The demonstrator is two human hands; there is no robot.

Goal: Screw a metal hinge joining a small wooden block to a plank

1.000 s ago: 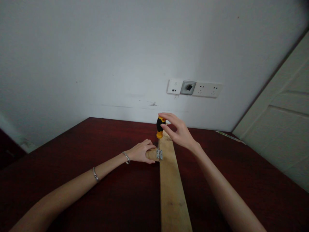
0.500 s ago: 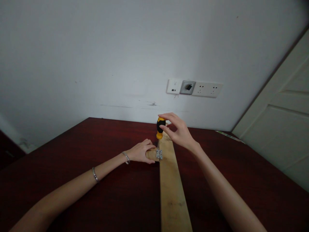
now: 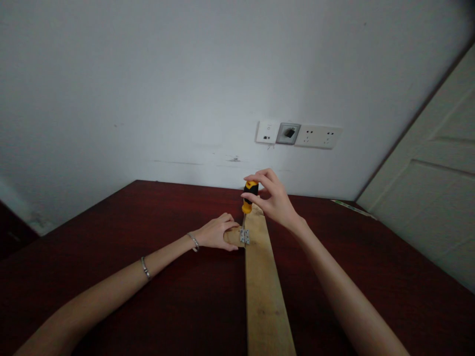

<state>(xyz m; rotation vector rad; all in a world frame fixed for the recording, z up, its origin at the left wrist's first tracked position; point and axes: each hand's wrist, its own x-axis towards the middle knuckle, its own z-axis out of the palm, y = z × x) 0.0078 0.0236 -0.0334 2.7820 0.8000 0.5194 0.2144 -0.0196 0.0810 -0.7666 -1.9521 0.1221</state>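
Observation:
My right hand [image 3: 273,197] grips the yellow-and-black handle of a screwdriver [image 3: 250,193] between thumb and fingers. The tool's shaft points down, with its tip at the upper left part of a small metal hinge [image 3: 244,236]. That hinge spans the seam between a short wood block [image 3: 232,237] and a long wooden plank [image 3: 264,277]. Around the short block, on its left side, my left hand [image 3: 218,232] is closed, thumb on the near edge and fingers on the far edge. Whether a screw sits under the tip is too small to tell.
The plank lies lengthwise on a dark red tabletop [image 3: 166,296] that meets a white wall [image 3: 185,89]. Wall sockets [image 3: 318,137] are mounted above the table's back edge. A pale panelled door [image 3: 438,198] stands at the right, near a thin strip [image 3: 354,208] on the table.
The screwdriver handle has tilted slightly to the right, and my right hand's fingers have shifted around it. My left hand and the wood pieces have stayed in place.

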